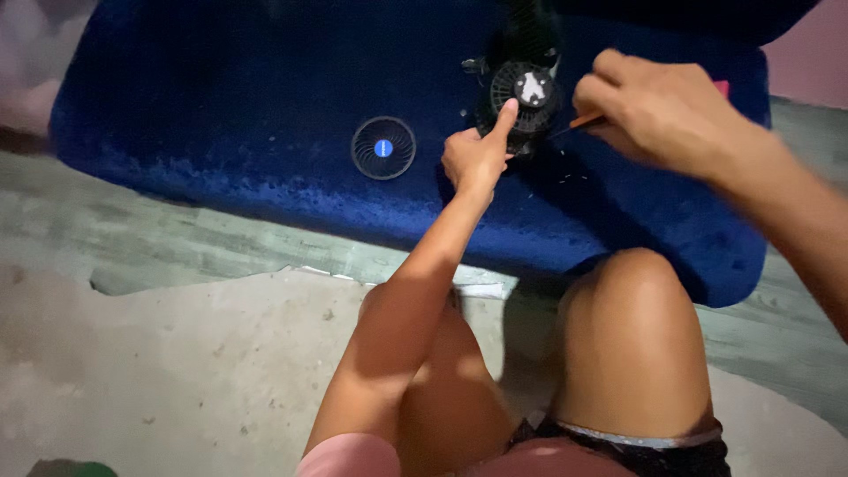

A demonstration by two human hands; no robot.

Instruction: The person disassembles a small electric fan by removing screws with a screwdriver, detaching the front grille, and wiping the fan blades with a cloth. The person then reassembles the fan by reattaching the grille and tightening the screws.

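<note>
Head view: blue velvety cushion (221, 115) on concrete floor (177, 353).

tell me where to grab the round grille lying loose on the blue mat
Take the round grille by its outer rim, from above, fingers on opposite edges. It lies flat on the blue mat, apart from the fan body that both hands work on, so its rim is free all round; the slats look thin, probably too weak to pinch.
</note>
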